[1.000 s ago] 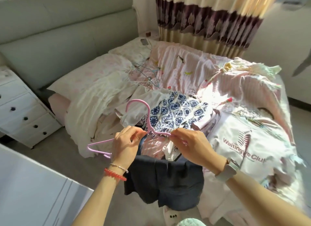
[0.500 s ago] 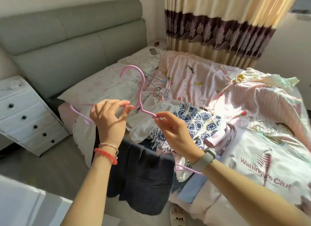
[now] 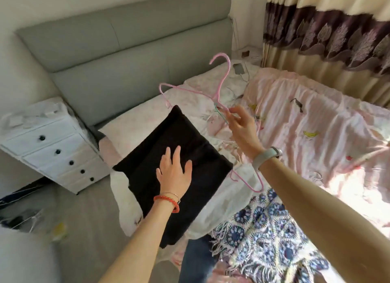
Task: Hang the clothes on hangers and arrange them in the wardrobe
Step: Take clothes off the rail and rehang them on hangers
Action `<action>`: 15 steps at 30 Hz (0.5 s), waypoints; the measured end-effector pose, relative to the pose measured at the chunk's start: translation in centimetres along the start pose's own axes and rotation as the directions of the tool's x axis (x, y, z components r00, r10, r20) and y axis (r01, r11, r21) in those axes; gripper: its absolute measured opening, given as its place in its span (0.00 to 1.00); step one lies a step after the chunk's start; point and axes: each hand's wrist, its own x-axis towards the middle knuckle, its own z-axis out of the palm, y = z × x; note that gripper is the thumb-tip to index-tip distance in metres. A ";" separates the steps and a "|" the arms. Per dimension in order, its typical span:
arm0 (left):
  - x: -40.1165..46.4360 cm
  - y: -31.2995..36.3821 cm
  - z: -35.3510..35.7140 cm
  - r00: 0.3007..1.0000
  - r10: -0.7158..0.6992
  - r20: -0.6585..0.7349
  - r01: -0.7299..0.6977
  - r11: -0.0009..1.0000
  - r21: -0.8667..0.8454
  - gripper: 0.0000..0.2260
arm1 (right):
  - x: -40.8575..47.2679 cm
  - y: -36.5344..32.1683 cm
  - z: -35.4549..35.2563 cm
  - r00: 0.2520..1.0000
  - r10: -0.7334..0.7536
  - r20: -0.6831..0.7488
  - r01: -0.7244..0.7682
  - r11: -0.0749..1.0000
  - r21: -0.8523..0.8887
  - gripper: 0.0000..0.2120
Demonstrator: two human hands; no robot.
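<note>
Above the bed (image 3: 316,122), one thin pink hanger (image 3: 219,88) carried one dark, soft, square-hanging garment (image 3: 175,139). Its neck was pinched by the right hand (image 3: 242,128); the left hand (image 3: 174,174) lay flat, fingers straight, against the cloth.

Home bedroom: bed (image 3: 316,114), padded headboard (image 3: 126,50).

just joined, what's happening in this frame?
A person is hanging clothes at a bed. The right hand holds up a pink hanger near its neck, with a dark garment draped on it. The left hand lies flat with spread fingers against the garment. More clothes lie on the bed, including a blue patterned piece.
</note>
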 end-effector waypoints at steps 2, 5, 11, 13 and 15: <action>2.7 -1.0 3.9 0.993 -0.061 0.105 0.056 0.997 0.045 0.25 | 4.2 5.3 -0.5 0.998 0.063 -0.016 -0.064 0.994 -0.088 0.06; 5.5 -2.7 9.4 0.961 -0.135 0.241 0.112 0.988 0.110 0.25 | 8.3 14.1 -2.1 0.983 0.175 -0.059 -0.184 0.939 -0.290 0.09; 6.7 -6.7 18.2 0.819 -0.271 0.506 0.164 0.955 0.247 0.25 | 11.9 25.5 -5.6 0.962 0.252 -0.106 -0.270 0.821 -0.503 0.13; 6.6 -7.6 20.1 0.761 -0.313 0.569 0.156 0.939 0.307 0.25 | 12.9 27.2 -6.0 0.964 0.251 -0.091 -0.262 0.823 -0.504 0.12; 6.6 -8.1 21.4 0.718 -0.341 0.607 0.151 0.927 0.342 0.25 | 13.6 28.9 -6.3 0.955 0.292 -0.056 -0.278 0.806 -0.522 0.11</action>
